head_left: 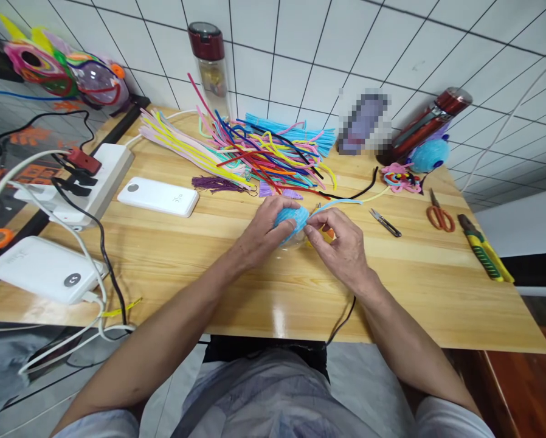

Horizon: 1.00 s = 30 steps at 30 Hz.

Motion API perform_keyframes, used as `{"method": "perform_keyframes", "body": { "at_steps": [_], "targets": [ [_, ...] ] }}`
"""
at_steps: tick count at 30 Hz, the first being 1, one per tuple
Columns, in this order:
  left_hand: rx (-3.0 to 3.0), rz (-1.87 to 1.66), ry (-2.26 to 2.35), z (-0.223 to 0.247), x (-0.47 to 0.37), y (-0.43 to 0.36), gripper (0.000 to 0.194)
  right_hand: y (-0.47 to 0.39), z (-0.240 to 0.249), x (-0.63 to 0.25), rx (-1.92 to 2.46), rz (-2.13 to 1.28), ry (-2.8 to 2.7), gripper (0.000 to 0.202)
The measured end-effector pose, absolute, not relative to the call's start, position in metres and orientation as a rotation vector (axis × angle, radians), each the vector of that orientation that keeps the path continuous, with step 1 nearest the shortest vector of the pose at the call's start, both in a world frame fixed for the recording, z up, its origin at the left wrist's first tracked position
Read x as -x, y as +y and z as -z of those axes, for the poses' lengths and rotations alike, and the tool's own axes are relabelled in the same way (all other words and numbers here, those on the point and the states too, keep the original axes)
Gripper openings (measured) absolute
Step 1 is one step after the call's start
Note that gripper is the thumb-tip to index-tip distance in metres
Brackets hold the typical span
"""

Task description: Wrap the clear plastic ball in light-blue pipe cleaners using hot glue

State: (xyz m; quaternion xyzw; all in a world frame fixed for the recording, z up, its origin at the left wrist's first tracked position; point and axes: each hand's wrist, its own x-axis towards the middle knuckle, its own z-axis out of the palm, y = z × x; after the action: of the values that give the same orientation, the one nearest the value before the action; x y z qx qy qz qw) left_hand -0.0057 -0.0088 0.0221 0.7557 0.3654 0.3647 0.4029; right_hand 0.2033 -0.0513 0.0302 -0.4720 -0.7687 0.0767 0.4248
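My left hand is closed around a rounded piece wrapped in light blue pipe cleaner, its thumb lying across the front. Clear plastic seems to show at the bottom of that piece. On its right side my right hand pinches with thumb and forefinger at the blue pipe cleaner strand, whose loose end sticks out to the right above the knuckles. Something yellow-orange, partly hidden, lies behind the right fingers. Behind both hands spreads a pile of coloured pipe cleaners.
Right of my hands lie thread snips, orange-handled scissors and pliers. A white power bank, a power strip and cables occupy the left. A glass bottle and a red flask stand by the tiled wall.
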Motion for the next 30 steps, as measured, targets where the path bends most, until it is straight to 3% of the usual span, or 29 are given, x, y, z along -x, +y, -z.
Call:
{"method": "perform_keyframes", "body": {
  "at_steps": [30],
  "targets": [
    [-1.902, -0.938, 0.957, -0.0244, 0.004, -0.0056, 0.041, -0.051, -0.0294, -0.201, 1.164, -0.189, -1.923, 0.006]
  ]
}}
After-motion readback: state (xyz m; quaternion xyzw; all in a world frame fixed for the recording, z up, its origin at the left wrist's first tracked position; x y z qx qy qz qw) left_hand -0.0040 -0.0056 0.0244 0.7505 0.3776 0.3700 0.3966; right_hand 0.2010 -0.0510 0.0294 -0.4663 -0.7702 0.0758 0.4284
